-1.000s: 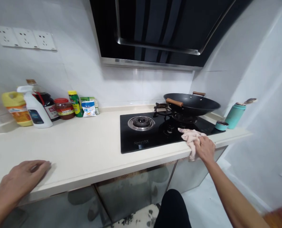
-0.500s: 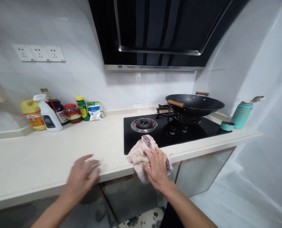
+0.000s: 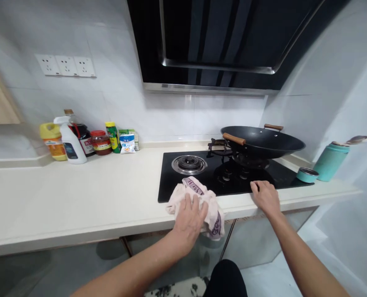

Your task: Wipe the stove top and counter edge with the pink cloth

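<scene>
My left hand (image 3: 189,216) presses flat on a pale pink cloth (image 3: 198,194) at the front left corner of the black glass hob (image 3: 202,181); part of the cloth hangs over the counter edge. My right hand (image 3: 265,198) rests on the hob's front edge, holding nothing, fingers slightly curled. A black wok (image 3: 264,142) with wooden handles sits on the right burner. The left burner (image 3: 189,163) is bare.
The cream counter (image 3: 78,198) runs left. Bottles, a spray bottle (image 3: 70,142), a red-lidded jar (image 3: 101,142) and packets stand against the tiled wall. A teal flask (image 3: 330,161) and its cap (image 3: 307,175) sit at the right. An extractor hood (image 3: 227,41) hangs overhead.
The cloth passed from my right hand to my left at the hob's front left corner. My right hand moved right along the hob's front edge. The view shifted slightly.
</scene>
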